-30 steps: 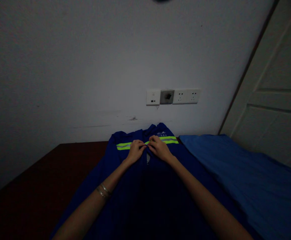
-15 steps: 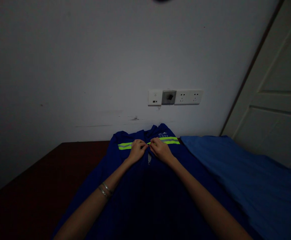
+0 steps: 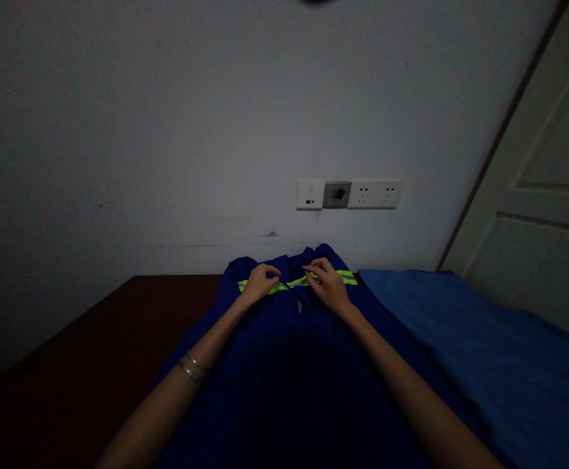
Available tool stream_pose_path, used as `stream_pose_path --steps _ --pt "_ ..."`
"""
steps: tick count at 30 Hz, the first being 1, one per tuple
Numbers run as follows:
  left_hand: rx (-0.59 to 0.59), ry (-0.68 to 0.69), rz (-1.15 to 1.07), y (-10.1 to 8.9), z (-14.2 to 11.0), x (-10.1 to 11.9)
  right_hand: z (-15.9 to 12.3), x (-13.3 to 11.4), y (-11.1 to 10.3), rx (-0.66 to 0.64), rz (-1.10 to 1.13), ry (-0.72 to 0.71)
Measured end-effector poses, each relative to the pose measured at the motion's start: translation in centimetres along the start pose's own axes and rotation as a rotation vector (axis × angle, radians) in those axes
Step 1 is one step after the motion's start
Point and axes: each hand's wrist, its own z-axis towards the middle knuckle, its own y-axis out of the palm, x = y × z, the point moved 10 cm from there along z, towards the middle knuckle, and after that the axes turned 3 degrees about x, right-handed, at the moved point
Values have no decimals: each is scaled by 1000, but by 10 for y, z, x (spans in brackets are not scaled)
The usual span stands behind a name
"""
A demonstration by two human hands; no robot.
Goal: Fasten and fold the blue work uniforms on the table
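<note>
A dark blue work jacket (image 3: 284,371) with yellow-green reflective stripes across the chest lies spread out before me, its collar toward the wall. Over the left part of the stripe is my left hand (image 3: 262,281), fingers apart, with nothing seen between them. My right hand (image 3: 326,283) hovers by the stripe on the other side of the front opening, thumb and fingers parted and holding nothing visible. Between the hands the front edges meet at the stripe. Just below, a small pale patch (image 3: 300,306) shows in the opening.
The jacket rests on a dark reddish-brown table (image 3: 167,306). A lighter blue cloth (image 3: 484,339) lies to the right. Behind stands a pale wall with socket plates (image 3: 375,194). A white panelled door (image 3: 548,202) is at the right.
Both hands have let go of the jacket's front edges and drawn apart, the left slightly left and the right to the right. The view has shifted a little.
</note>
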Motion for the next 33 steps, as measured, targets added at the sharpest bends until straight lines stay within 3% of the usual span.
stream_pose_path --steps 4,13,18,24,29,33 --pt "-163 -1 69 10 -19 -3 4 -1 -10 23 32 72" --pt "-369 45 66 12 -56 -8 -25 13 7 -195 74 170" --pt "-397 137 281 -7 -79 -23 -30 -1 15 -267 112 156" --pt "-628 216 277 -19 -107 -32 -22 -32 46 -380 97 106" --pt "-635 201 338 -47 -105 -40 -16 -50 77 -453 68 71" --pt "-642 137 389 -77 -97 -61 -18 -61 109 -551 -29 -37"
